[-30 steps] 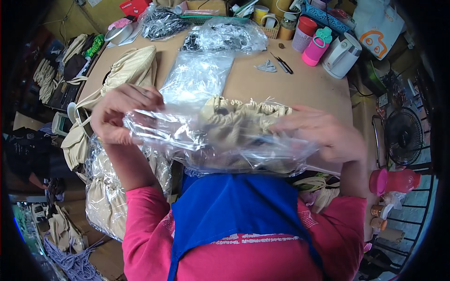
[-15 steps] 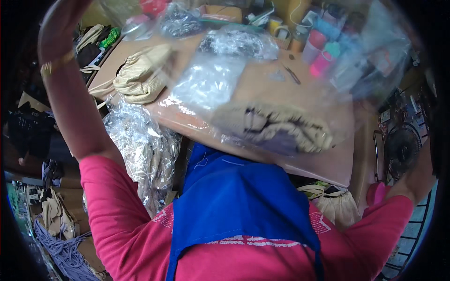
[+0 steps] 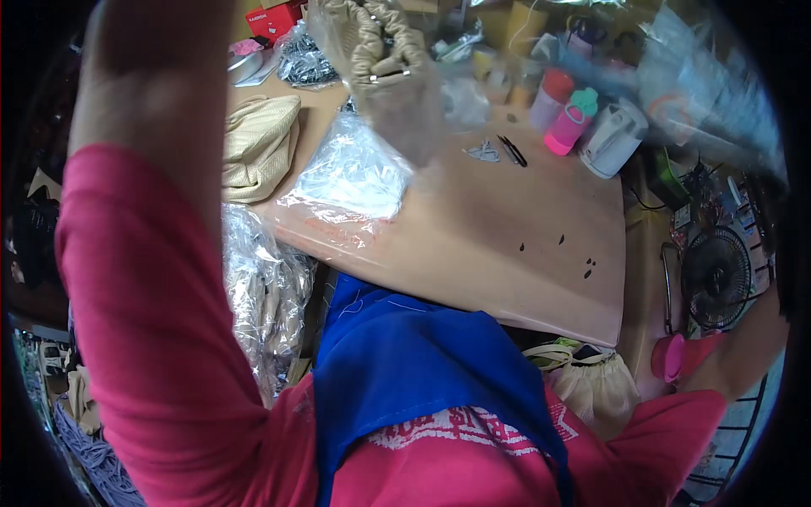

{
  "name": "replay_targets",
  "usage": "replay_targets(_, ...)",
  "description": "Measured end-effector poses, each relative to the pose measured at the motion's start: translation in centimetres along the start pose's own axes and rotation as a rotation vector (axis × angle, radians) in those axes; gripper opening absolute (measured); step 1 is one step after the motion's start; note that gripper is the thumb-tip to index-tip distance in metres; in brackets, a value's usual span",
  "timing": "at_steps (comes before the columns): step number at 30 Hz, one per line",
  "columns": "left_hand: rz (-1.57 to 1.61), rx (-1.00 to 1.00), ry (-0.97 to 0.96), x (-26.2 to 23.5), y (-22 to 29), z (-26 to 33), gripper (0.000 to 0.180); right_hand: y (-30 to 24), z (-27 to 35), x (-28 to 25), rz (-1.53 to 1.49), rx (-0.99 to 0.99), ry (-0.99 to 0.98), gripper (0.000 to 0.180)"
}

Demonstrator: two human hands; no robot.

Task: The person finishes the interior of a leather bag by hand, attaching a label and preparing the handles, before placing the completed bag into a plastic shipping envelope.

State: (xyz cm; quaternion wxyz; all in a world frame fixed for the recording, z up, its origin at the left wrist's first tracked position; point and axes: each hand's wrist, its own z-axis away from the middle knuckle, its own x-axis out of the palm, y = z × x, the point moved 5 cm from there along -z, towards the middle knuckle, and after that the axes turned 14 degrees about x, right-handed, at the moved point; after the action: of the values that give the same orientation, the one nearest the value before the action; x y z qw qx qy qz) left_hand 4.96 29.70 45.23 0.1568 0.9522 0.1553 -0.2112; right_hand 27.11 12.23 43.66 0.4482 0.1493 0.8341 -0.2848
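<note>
My left arm point(image 3: 152, 253) is raised and crosses the left side; its hand lies beyond the top edge. My right forearm point(image 3: 748, 351) reaches out at the right rim, where its hand is out of sight. A beige bag with gathered straps point(image 3: 384, 51), wrapped in clear plastic, appears blurred above the far part of the table; what holds it up, if anything, does not show. Below it lies a stack of clear plastic bags point(image 3: 351, 173). A cream woven bag point(image 3: 260, 152) sits to their left, partly behind my arm.
On the tan table point(image 3: 473, 253) are black tweezers point(image 3: 512, 151), several small dark bits, a pink bottle point(image 3: 566, 131) and a white kettle point(image 3: 615, 139). Plastic-wrapped goods point(image 3: 266, 296) hang at its left edge. A fan point(image 3: 718, 275) stands right; a cream drawstring bag point(image 3: 596, 389) is below.
The wrapped beige bag has gone from the table's near right to the far middle. My left arm has come further in and up. The kettle and dark bits now show.
</note>
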Motion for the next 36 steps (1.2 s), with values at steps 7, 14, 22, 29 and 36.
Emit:
replay_targets(7,0.310,-0.048,-0.187,21.8,-1.7,11.1,0.028,7.9,14.3,24.4,-0.670,0.307,-0.892,0.027)
replay_targets(14,0.627,-0.208,-0.294,34.5,7.7,24.2,0.005,13.8,14.7,38.3,-0.663,0.674,-0.118,0.032)
replay_targets(22,0.471,0.179,-0.321,22.5,12.9,23.4,0.037,13.4,7.7,35.0,0.086,0.566,0.206,0.063)
replay_targets(29,0.336,-0.095,-0.497,19.9,8.4,30.0,0.011,11.2,2.3,39.5,0.082,0.347,0.147,0.057)
replay_targets(36,0.571,0.128,-0.082,22.5,15.8,22.3,0.007,13.8,-4.4,36.9,0.314,0.240,0.276,0.051)
